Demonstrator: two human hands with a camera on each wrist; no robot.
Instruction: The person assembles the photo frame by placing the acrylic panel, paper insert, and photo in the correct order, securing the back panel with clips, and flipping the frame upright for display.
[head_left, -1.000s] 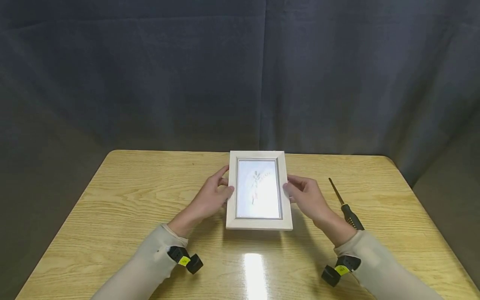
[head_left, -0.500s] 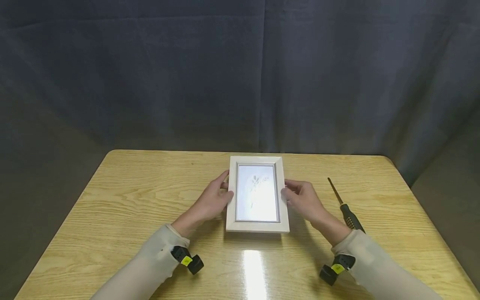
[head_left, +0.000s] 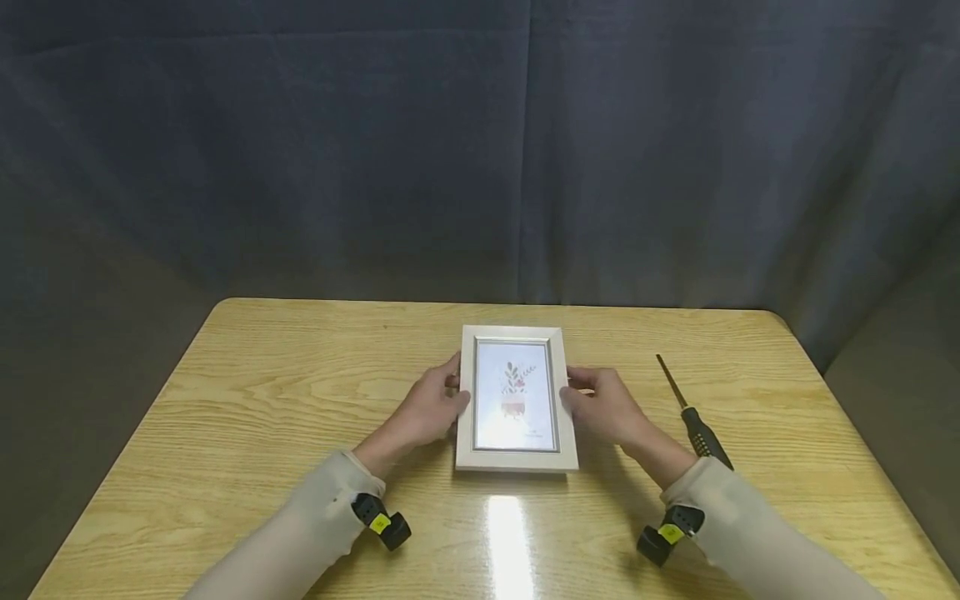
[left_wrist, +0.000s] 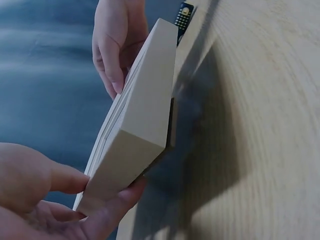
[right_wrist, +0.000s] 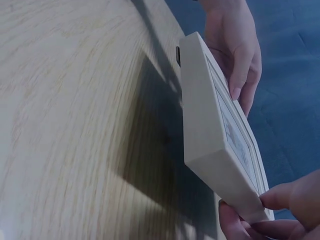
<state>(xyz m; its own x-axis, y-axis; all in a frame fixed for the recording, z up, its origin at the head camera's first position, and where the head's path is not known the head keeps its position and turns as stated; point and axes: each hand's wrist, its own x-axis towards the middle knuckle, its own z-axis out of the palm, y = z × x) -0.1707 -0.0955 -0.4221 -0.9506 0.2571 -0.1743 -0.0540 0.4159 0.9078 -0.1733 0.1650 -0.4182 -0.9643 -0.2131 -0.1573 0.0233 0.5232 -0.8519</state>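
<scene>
A cream picture frame (head_left: 517,461) with a print of a potted plant behind its glass is held up at the middle of the table, face toward the head camera. My left hand (head_left: 432,406) grips its left edge, thumb on the front and fingers behind. On the opposite edge, my right hand (head_left: 604,406) pinches the frame the same way. Both wrist views show the frame (left_wrist: 150,100) tilted and off the tabletop, its shadow on the wood. A dark piece (left_wrist: 172,125) sticks out from the frame's back.
To the right of my right hand lies a screwdriver (head_left: 695,421) with a black and yellow handle, its tip pointing away. The wooden table (head_left: 262,392) ends at a rounded far edge, with a dark curtain (head_left: 375,167) behind it.
Both hands have lowered the frame slightly and brought it nearer. Its tilt has changed, so the glare on the glass has faded and the plant print shows clearly.
</scene>
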